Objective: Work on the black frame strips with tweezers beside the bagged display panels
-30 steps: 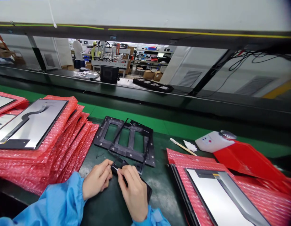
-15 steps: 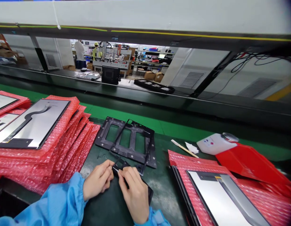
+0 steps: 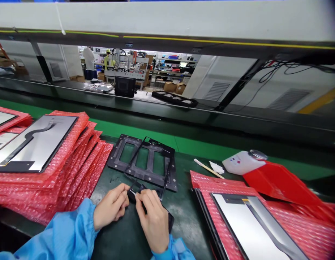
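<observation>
My left hand [image 3: 111,205] is closed, its thumb and fingers pinched at the left end of a small glossy black part [image 3: 132,194]. My right hand [image 3: 154,218] is closed too, its fingertips pressed together at that part's right side; a small pale tip shows there, too small to name. Just beyond the hands, a thin black rectangular frame [image 3: 167,172] lies tilted across a black fixture plate with three openings [image 3: 117,159]. Partly hidden beneath my right hand is a dark flat object [image 3: 170,221].
On the left rise stacked display panels [image 3: 52,137] in red bubble bags [image 3: 83,162]. To the right lie another panel [image 3: 237,216] on red bubble wrap, a wooden-handled brush [image 3: 210,169], a crumpled white tissue [image 3: 216,167] and a white bottle [image 3: 243,162]. A shelf beam [image 3: 167,21] spans overhead.
The view has shifted slightly, so things sit a little further left. Both hands stay closed at the black part, with only slight finger movement.
</observation>
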`<act>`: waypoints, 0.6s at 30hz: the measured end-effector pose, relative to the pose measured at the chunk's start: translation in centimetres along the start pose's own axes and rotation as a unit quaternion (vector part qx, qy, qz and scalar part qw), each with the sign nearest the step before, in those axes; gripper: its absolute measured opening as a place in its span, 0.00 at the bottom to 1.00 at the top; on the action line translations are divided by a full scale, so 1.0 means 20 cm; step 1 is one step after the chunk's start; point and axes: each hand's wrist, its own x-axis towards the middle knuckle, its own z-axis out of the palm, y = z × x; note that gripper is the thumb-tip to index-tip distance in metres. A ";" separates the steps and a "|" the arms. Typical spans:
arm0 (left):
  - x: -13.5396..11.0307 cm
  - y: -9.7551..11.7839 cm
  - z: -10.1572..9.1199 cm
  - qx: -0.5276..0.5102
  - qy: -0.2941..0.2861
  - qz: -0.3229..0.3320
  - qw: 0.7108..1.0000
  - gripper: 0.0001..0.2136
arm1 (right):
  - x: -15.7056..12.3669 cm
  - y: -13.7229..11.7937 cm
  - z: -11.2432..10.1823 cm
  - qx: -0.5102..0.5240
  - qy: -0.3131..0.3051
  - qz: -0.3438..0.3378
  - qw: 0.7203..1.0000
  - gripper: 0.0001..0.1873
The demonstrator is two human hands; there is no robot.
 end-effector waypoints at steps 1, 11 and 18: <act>0.00 0.00 0.00 0.000 0.000 0.000 1.000 0.17 | 0.00 0.00 0.00 -0.002 0.006 0.004 1.000 0.10; -0.01 0.03 0.00 -0.014 -0.003 -0.002 1.000 0.18 | 0.01 0.00 0.00 -0.012 0.021 -0.006 1.000 0.11; 0.00 0.03 0.00 -0.029 -0.016 -0.019 0.999 0.18 | 0.00 0.00 0.00 0.001 -0.003 -0.001 1.000 0.09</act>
